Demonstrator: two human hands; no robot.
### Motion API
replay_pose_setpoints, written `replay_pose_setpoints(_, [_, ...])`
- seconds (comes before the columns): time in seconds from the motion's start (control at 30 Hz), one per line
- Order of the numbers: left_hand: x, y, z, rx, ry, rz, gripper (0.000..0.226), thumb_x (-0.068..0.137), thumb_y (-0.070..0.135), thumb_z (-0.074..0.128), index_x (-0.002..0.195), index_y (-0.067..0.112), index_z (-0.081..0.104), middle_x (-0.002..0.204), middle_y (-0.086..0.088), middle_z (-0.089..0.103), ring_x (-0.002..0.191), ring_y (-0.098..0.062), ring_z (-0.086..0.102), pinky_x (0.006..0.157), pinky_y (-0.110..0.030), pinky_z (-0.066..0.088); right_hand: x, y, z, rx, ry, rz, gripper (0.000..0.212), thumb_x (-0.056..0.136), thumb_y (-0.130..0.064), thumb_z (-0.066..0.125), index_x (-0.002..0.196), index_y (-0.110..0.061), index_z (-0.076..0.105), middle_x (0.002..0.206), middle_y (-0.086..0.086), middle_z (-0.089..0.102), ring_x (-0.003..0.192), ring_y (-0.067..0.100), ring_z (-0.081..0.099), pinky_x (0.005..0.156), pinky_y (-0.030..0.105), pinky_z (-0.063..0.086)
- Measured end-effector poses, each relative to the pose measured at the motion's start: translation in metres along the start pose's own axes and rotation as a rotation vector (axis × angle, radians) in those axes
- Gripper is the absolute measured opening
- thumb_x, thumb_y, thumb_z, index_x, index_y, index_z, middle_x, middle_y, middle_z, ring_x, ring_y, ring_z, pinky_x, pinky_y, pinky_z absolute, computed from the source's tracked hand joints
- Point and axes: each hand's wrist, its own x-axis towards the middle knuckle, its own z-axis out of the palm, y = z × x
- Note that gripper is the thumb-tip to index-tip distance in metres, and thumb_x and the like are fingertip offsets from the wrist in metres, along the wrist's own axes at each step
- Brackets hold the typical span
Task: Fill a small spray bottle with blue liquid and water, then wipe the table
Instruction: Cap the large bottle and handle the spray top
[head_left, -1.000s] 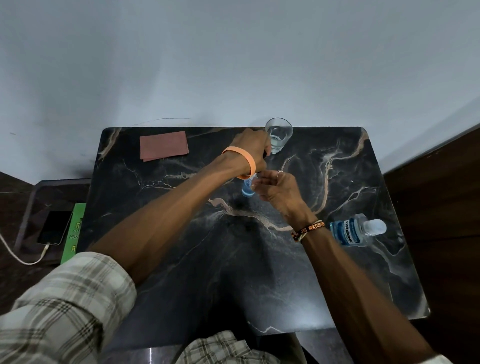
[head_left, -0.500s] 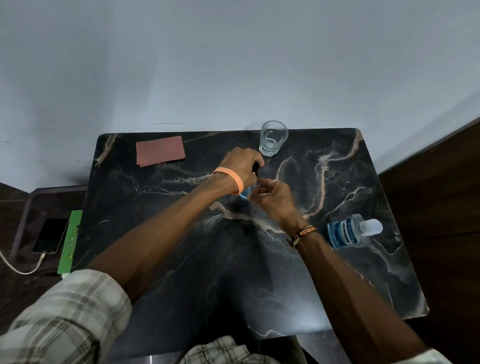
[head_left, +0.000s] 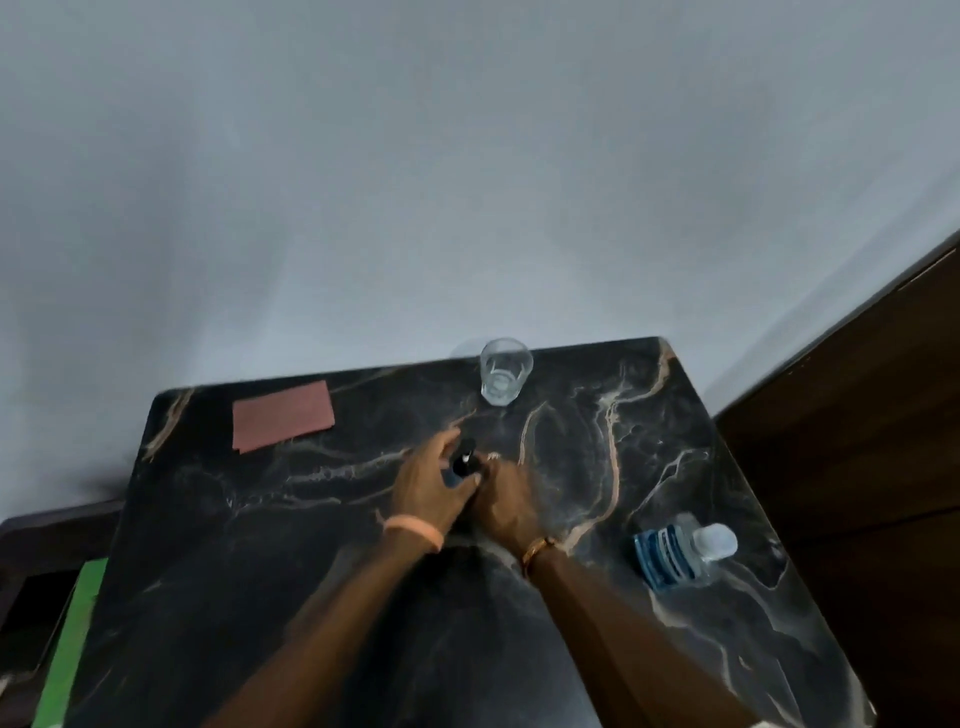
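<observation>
A small spray bottle (head_left: 464, 464) with a black spray top stands between my two hands near the middle of the black marble table (head_left: 260, 545). My left hand (head_left: 428, 491), with an orange band on the wrist, wraps its left side. My right hand (head_left: 504, 501) presses against its right side. The bottle's body is mostly hidden by my fingers. A clear glass (head_left: 505, 370) with a little water stands at the table's far edge. A blue-liquid bottle (head_left: 680, 553) with a white cap sits at the right. A reddish cloth (head_left: 283, 422) lies flat at the far left.
A pale wall rises right behind the table. Dark wooden furniture (head_left: 857, 415) stands at the right. A green object (head_left: 72, 644) and a dark low surface lie beyond the table's left edge.
The view has tilted upward, so the table sits lower in the frame. My left hand has come off the top of the spray bottle to its side, and the black spray top now shows.
</observation>
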Motion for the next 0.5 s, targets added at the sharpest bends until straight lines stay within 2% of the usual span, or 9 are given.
replay_pose_setpoints(0.1, [0.002, -0.008, 0.006, -0.001, 0.056, -0.007, 0.038, 0.068, 0.022, 0.085, 0.103, 0.022, 0.068, 0.097, 0.004, 0.069, 0.091, -0.015, 0.064, 0.077, -0.019, 0.046, -0.002, 0.004, 0.005, 0.06, 0.043, 0.0, 0.021, 0.093, -0.018, 0.054, 0.1, -0.018, 0.074, 0.093, 0.002, 0.075, 0.086, 0.016, 0.069, 0.078, 0.038, 0.054])
replay_pose_setpoints(0.17, [0.002, -0.013, 0.008, -0.013, 0.088, -0.009, 0.03, 0.066, 0.02, 0.086, 0.092, 0.022, 0.07, 0.086, 0.006, 0.069, 0.083, -0.013, 0.066, 0.072, -0.02, 0.048, -0.003, 0.006, 0.008, 0.042, 0.035, -0.01, 0.022, 0.092, -0.019, 0.053, 0.102, -0.018, 0.073, 0.095, 0.002, 0.075, 0.088, 0.018, 0.069, 0.079, 0.038, 0.053])
replay_pose_setpoints(0.3, [0.004, -0.019, 0.01, -0.035, 0.079, -0.02, 0.034, 0.067, 0.015, 0.086, 0.094, 0.024, 0.068, 0.091, 0.004, 0.071, 0.086, -0.012, 0.067, 0.08, -0.029, 0.054, -0.002, 0.008, 0.011, -0.015, -0.003, 0.036, 0.028, 0.097, -0.024, 0.047, 0.113, -0.022, 0.069, 0.105, 0.005, 0.072, 0.098, 0.024, 0.066, 0.087, 0.038, 0.052])
replay_pose_setpoints(0.4, [0.004, -0.02, 0.013, -0.042, 0.079, 0.049, 0.039, 0.066, 0.018, 0.087, 0.095, 0.03, 0.064, 0.098, 0.007, 0.062, 0.089, -0.008, 0.062, 0.081, -0.026, 0.052, -0.003, 0.01, 0.01, 0.001, 0.022, 0.027, 0.027, 0.092, -0.02, 0.047, 0.103, -0.018, 0.071, 0.098, 0.006, 0.074, 0.092, 0.024, 0.068, 0.081, 0.038, 0.054])
replay_pose_setpoints(0.5, [0.004, -0.023, 0.014, -0.02, 0.102, 0.078, 0.035, 0.065, 0.021, 0.087, 0.094, 0.026, 0.069, 0.09, 0.01, 0.062, 0.083, -0.004, 0.061, 0.076, -0.023, 0.052, -0.003, 0.012, 0.01, -0.019, 0.034, 0.004, 0.025, 0.091, -0.019, 0.048, 0.097, -0.017, 0.072, 0.092, 0.006, 0.074, 0.086, 0.024, 0.069, 0.076, 0.036, 0.055])
